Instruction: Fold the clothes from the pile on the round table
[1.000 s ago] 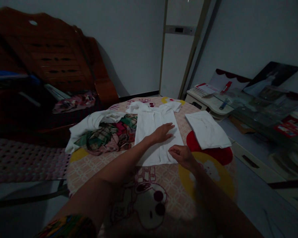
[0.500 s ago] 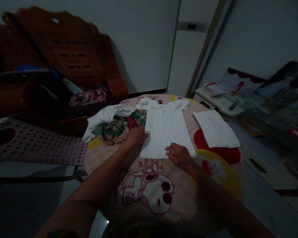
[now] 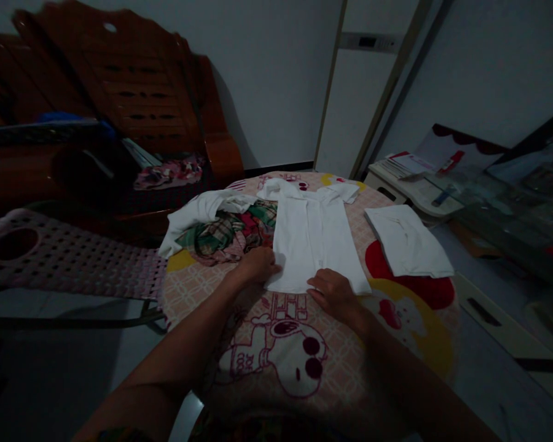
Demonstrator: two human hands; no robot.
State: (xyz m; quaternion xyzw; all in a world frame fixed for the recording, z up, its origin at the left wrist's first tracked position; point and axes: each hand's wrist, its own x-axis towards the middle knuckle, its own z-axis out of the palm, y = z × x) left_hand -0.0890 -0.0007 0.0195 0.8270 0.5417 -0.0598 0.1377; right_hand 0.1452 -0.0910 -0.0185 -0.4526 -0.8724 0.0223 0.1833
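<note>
A white short-sleeved shirt (image 3: 299, 233) lies spread on a round table with a patterned cloth (image 3: 350, 374), its sleeves toward the far edge. My left hand (image 3: 259, 264) touches the shirt's lower left edge, fingers curled together. At the bottom hem, my right hand (image 3: 330, 288) has its thumb and fingers closed on the white fabric. Left of the shirt sits a heap of plaid and pink clothes (image 3: 228, 236) with a white garment (image 3: 203, 209) over it. A folded white garment (image 3: 408, 239) lies to the right.
A woven pink chair (image 3: 87, 258) stands at the left, in front of a wooden bench (image 3: 142, 92) with cloth on its seat. At the right are a low cabinet (image 3: 415, 190) with papers and a glass-topped table (image 3: 498, 202).
My left hand has moved slightly down along the shirt's left edge, toward the hem. My right hand stays near the hem. The view has shifted a little.
</note>
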